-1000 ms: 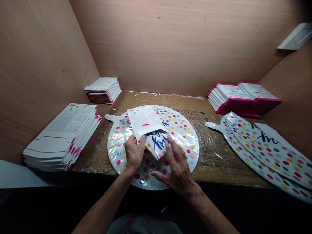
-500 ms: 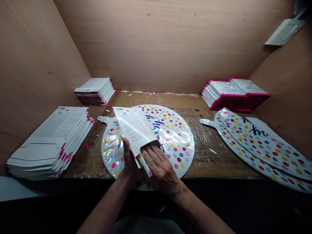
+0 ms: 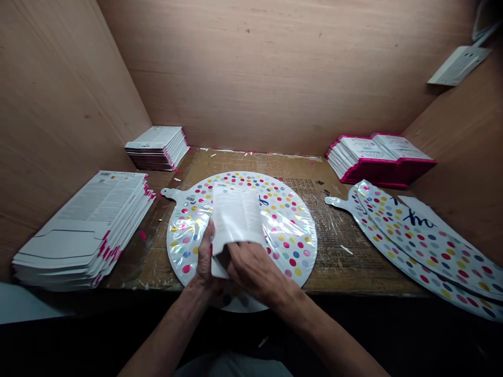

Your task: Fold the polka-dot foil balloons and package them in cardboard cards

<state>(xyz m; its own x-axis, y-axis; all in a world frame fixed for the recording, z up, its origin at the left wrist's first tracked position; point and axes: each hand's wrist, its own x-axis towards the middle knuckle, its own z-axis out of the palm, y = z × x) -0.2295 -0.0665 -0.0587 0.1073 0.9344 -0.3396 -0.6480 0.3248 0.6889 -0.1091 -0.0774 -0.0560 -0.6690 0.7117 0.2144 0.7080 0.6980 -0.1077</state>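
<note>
My left hand (image 3: 204, 256) is closed around the left edge of a white printed paper packet (image 3: 238, 214), its thumb along the side. The packet's open end faces me. My right hand (image 3: 255, 269) reaches into that opening, its fingertips hidden inside, so what they touch does not show. Beneath both hands lies a flat round foil balloon (image 3: 293, 230) with coloured dots and dark blue lettering. Its tail (image 3: 168, 193) points left, and its near edge hangs past the table edge.
Stacked white packets stand at the left (image 3: 78, 225) and back left (image 3: 157, 144). Pink-edged packets (image 3: 377, 157) lie at the back right. More flat dotted balloons (image 3: 432, 241) overlap at the right edge. Wooden walls (image 3: 275, 78) enclose the brown worktop (image 3: 326, 256); a power strip (image 3: 458, 65) hangs upper right.
My right fingers have gone deeper into the packet, and the folded dotted piece at its mouth no longer shows. The packet has turned more upright and shifted slightly right.
</note>
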